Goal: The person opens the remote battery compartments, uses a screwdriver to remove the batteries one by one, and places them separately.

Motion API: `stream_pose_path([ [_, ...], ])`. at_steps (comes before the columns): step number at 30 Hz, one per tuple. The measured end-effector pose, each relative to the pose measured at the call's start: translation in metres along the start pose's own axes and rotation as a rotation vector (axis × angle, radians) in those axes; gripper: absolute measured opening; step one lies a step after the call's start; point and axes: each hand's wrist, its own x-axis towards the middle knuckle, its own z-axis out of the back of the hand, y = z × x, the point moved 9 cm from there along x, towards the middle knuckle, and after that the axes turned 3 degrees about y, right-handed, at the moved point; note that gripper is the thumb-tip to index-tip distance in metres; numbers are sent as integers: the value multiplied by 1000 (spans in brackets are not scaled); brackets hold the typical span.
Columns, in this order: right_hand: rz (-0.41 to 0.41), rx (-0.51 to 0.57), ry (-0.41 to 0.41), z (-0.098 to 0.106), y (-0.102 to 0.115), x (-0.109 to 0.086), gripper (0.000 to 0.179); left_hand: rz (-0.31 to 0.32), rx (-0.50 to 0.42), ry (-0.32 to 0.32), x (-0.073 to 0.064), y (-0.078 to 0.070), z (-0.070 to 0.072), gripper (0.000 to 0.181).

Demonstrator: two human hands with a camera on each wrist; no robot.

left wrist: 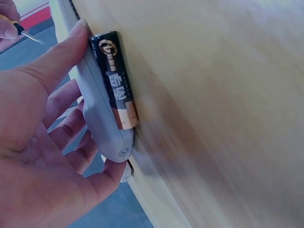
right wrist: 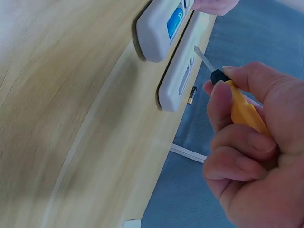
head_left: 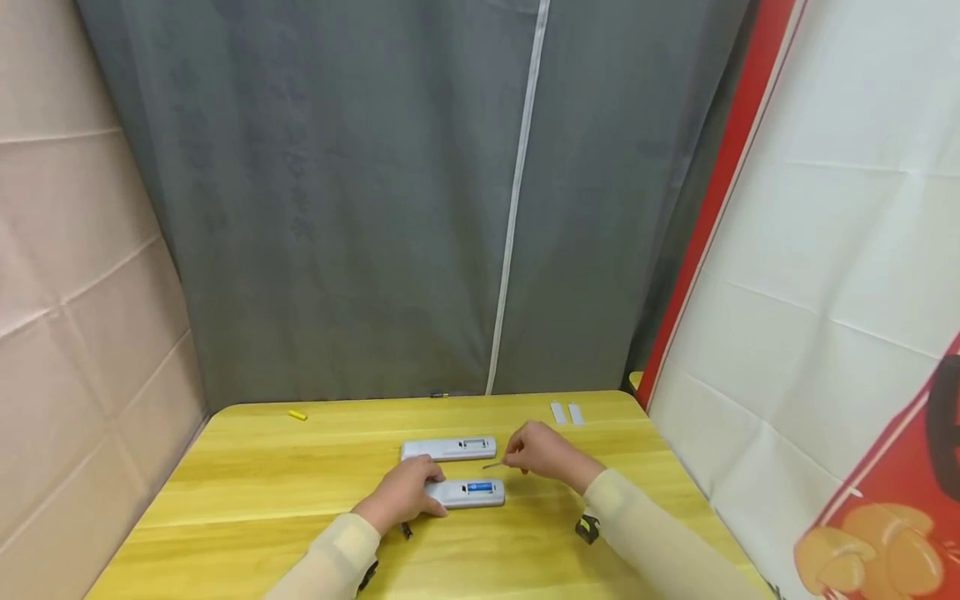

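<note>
Left hand (head_left: 401, 493) fingers (left wrist: 71, 126) clamp the near remote (head_left: 471, 493) mid-surface; right hand (head_left: 542, 454) fingers (right wrist: 237, 137) clamp a screwdriver (right wrist: 235, 97) just above it.

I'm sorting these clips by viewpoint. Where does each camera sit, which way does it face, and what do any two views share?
Head: worn on the head, looking forward and down at the table; both hands and sleeves show.
Left wrist: on the left wrist, looking along the left hand, which grips the near remote.
Right wrist: on the right wrist, looking past the right hand, which holds a screwdriver.
Shared: all three show the near remote.
</note>
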Motion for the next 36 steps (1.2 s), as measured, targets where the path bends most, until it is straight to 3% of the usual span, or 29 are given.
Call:
stream_pose_path([
  [14,-23,-107,3,-7,-3,-9,19,4,-10,10,-4,-3,1,50],
  [25,32,-172,22,0,9,-14,23,-1,-11,3,-2,1,-2,50],
  [36,55,-187,43,-4,6,-12,26,-4,-22,6,-2,2,-6,48],
])
